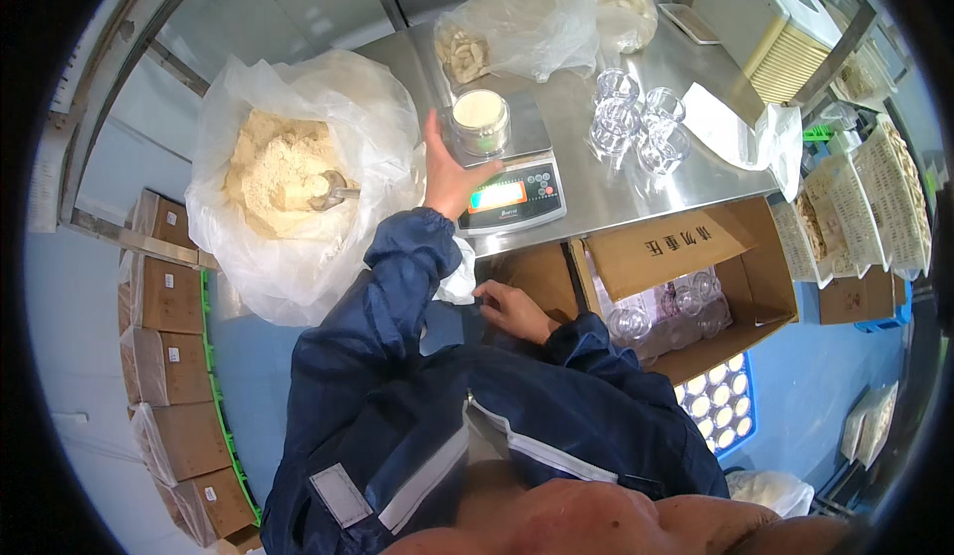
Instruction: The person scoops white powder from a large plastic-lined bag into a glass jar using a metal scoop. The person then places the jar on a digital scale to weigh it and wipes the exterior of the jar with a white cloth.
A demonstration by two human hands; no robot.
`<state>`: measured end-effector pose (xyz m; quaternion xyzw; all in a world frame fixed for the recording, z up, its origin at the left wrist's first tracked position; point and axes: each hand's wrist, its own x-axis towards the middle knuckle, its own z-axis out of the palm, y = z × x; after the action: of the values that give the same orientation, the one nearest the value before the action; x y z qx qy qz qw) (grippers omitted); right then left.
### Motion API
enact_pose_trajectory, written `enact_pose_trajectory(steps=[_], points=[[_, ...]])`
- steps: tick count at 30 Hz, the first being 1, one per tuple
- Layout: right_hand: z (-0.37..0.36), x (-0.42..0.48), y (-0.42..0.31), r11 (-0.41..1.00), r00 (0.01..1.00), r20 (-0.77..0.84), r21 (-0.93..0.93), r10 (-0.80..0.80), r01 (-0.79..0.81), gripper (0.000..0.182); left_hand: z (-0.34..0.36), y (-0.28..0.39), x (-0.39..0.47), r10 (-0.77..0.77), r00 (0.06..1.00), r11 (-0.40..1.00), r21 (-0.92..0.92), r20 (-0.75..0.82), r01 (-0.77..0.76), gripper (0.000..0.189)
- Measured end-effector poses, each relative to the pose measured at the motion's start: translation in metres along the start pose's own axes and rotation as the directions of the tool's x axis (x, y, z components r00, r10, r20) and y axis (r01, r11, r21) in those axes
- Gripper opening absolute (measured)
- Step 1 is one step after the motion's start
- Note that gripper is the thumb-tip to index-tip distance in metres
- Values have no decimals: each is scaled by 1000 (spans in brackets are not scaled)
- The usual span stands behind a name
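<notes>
My left hand [452, 173] is spread at the left side of a clear jar of pale powder [479, 124], which stands on the metal pan of a digital scale [513, 194]. Whether the fingers touch the jar I cannot tell. Lower down, my right hand [516, 310] hangs near my waist with curled fingers, its fingertips by a white cloth [457, 275]; whether it grips the cloth is unclear. To the left a metal scoop [329, 190] lies in powder [279, 149] inside a large plastic bag [365, 100]. Several empty clear jars [662, 132] stand right of the scale.
An open cardboard box [760, 279] with clear jars sits below the edge of the steel table [589, 212]. Behind the scale lies a plastic bag with pale slices [536, 22]. White baskets [842, 205] stand right, filled jars in a blue crate [751, 428] below, and cartons [182, 298] left.
</notes>
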<state>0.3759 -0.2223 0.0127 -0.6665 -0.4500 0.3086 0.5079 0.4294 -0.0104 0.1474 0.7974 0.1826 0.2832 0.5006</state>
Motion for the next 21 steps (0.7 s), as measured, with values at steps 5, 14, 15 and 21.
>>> enact_pose_trajectory(steps=[5, 14, 15, 21], points=[[-12, -1, -10, 993, 996, -38, 96, 75, -71, 26, -6, 3, -10, -2, 1000, 999, -40, -21, 1, 120], [-50, 71, -159, 980, 949, -245, -53, -199, 192, 15, -117, -2, -181, 103, 993, 993, 44, 58, -106, 19], [-47, 89, -177, 952, 932, -210, -148, -296, 269, 13, -123, -26, -201, -40, 997, 999, 9, 67, 39, 20], [6, 215, -201, 467, 793, 158, -735, -588, 492, 8, -137, -88, -274, -453, 891, 857, -262, 27, 443, 24]])
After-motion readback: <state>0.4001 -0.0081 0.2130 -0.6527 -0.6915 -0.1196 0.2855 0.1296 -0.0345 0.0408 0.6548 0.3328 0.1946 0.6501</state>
